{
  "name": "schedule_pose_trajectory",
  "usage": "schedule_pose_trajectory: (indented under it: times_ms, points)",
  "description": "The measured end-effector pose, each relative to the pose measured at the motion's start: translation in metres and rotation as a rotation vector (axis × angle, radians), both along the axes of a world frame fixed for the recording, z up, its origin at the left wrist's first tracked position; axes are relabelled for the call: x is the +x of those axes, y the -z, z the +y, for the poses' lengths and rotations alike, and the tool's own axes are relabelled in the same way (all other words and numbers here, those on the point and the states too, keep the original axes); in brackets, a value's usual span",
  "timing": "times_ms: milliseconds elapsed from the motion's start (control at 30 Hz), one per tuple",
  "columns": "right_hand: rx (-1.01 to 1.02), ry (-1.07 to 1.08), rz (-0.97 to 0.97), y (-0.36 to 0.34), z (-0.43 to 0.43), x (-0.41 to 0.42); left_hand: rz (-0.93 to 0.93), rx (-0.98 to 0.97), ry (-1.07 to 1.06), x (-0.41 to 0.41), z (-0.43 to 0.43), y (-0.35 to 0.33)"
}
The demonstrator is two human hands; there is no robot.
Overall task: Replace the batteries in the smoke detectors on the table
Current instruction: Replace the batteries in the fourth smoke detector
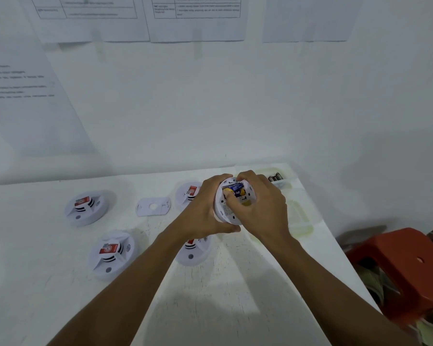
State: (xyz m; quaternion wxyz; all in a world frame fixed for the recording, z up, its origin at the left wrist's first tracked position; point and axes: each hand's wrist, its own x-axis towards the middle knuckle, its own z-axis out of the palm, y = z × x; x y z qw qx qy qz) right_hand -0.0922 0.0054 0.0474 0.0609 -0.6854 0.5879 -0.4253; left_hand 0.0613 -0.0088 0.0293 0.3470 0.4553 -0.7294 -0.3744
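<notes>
Left hand (205,208) wrapped round the held detector (222,213): a smooth white plastic disc, back side up, raised off the table (210,295) near its far right corner. Thumb under the near rim, fingers curled over the far one. Firm cradle.

Right hand (263,203) curled tight over the open recess. Fingertips hook over the far edge and the thumb digs in against the battery (235,188), a blue block with yellow trim and a glossy wrapper, sitting in the recess. A fine-print label shows on the disc's back.

Table is matte white, scuffed and streaked. Four other detectors sit dome up: far left detector (86,207), near left detector (111,253), far middle detector (189,192) and near middle detector (194,250), the last two partly behind my left arm. Each is round, with black slotted vents and a red label on the cap.

Flat white mounting plate (153,206), round hole at its centre, lies between the far two. Clear tray (283,183) beyond my hands holds dark cylindrical cells (275,176). Red plastic stool (405,265) off the right edge.
</notes>
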Motion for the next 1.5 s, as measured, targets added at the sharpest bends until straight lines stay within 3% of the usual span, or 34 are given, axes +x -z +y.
schedule_pose_trajectory:
  times_ms: [267, 367, 467, 633, 733, 1000, 1133, 1300, 1400, 1500]
  points:
    - [-0.084, -0.208, -0.055, 0.011, -0.007, -0.023, -0.08, -0.069, 0.011, -0.011, -0.007, 0.004]
    - [-0.213, -0.2, 0.045, 0.011, -0.012, -0.028, -0.04, -0.044, 0.037, -0.017, -0.008, 0.01]
    - [-0.293, -0.224, -0.029, 0.0, -0.009, -0.036, -0.039, -0.046, 0.047, -0.021, -0.009, 0.012]
    - [-0.016, -0.179, -0.106, -0.009, -0.014, -0.08, -0.039, -0.047, 0.024, -0.018, -0.016, 0.015]
    - [0.105, -0.141, 0.021, -0.004, -0.023, -0.109, -0.051, -0.04, 0.02, -0.017, -0.019, 0.014]
    - [0.409, -0.021, 0.613, 0.01, -0.047, -0.128, -0.065, -0.065, 0.018, -0.026, -0.021, 0.011]
    - [0.486, -0.039, 0.673, 0.012, -0.053, -0.127, -0.068, -0.089, 0.016, -0.028, -0.022, 0.01]
    - [0.594, -0.039, 0.651, 0.014, -0.049, -0.128, -0.067, -0.101, 0.021, -0.031, -0.022, 0.011]
    - [0.536, -0.037, 0.61, 0.011, -0.045, -0.129, -0.061, -0.103, 0.021, -0.034, -0.022, 0.011]
    - [0.332, -0.036, 0.285, 0.002, -0.038, -0.121, -0.055, -0.119, 0.025, -0.037, -0.023, 0.012]
